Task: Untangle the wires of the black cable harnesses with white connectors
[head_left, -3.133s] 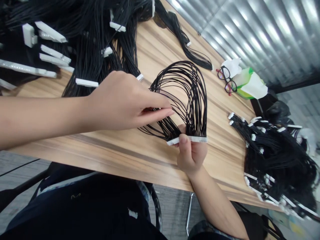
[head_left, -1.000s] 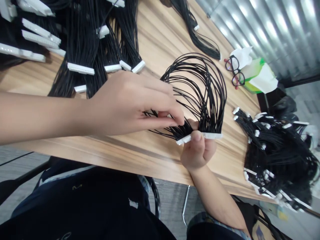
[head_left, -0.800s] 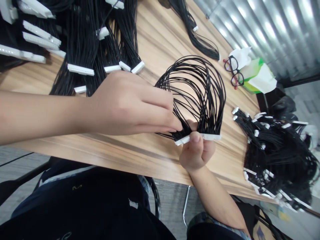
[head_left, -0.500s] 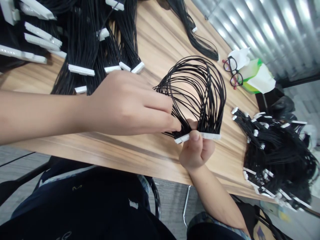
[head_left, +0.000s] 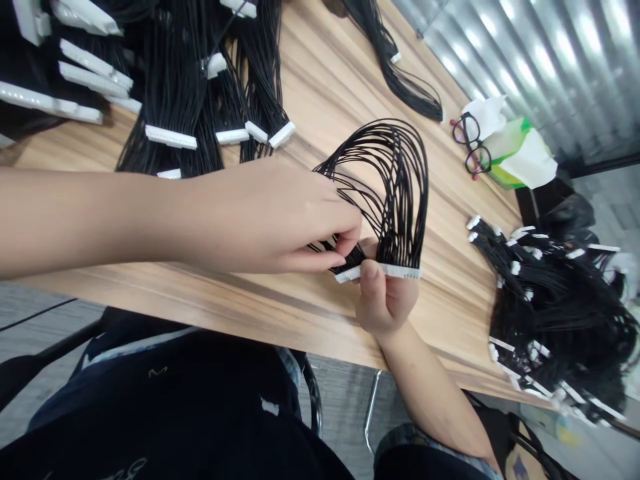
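Note:
My right hand (head_left: 386, 300) pinches a long white multi-pin connector (head_left: 380, 271) between thumb and fingers. A bundle of thin black wires (head_left: 406, 180) rises from this connector and arcs over in a loop above the table. My left hand (head_left: 270, 220) comes in from the left, its fingertips closed on the wires just behind the connector. Part of the connector's wire row is hidden by those fingers.
Black wire harnesses with white connectors (head_left: 170, 87) cover the far left of the wooden table (head_left: 340, 87), and another heap (head_left: 550, 313) lies at the right. Glasses (head_left: 471, 147) and a tissue packet (head_left: 520, 157) sit near a corrugated metal wall (head_left: 540, 60).
My left fingers have moved down the wires and now close on them near the connector. The wire loop has narrowed, and the connector sits slightly lower and further left.

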Demonstrator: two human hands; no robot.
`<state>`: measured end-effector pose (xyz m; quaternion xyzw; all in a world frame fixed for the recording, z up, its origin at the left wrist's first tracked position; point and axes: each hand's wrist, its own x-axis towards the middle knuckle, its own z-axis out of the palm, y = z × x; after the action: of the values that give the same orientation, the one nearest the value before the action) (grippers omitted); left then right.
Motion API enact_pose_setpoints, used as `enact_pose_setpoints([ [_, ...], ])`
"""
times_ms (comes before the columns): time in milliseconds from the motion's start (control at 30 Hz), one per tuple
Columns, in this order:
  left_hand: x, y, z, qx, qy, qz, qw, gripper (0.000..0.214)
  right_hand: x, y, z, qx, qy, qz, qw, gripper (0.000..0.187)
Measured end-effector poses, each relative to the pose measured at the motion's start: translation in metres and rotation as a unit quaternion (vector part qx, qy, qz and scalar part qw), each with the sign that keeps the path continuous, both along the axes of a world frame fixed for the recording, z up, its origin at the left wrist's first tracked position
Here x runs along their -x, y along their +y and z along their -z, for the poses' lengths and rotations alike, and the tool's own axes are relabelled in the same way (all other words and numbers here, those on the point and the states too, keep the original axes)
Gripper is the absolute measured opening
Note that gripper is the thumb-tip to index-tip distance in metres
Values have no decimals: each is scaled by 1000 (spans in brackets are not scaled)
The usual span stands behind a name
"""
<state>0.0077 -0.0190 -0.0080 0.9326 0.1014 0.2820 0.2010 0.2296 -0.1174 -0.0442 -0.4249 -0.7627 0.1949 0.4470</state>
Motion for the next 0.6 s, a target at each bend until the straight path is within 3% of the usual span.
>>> enact_pose_setpoints([
  [133,-1,2,-5,-127,8,-51,991,35,2,-1,-1,57,16,39,997,35],
  [200,0,3,-10,-182,-46,-56,981,38,3,0,1,65,54,60,995,35],
  [300,4,0,-16,-218,-113,48,968,46,3,1,3,42,90,74,992,35],
  [367,5,-5,-16,-182,-110,126,969,54,4,1,2,21,91,67,993,33],
  [433,6,-11,-12,-120,-107,129,979,55,5,2,1,6,101,62,993,32],
  [600,6,-11,-7,34,-107,-39,993,30,3,1,7,11,154,77,985,29],
])
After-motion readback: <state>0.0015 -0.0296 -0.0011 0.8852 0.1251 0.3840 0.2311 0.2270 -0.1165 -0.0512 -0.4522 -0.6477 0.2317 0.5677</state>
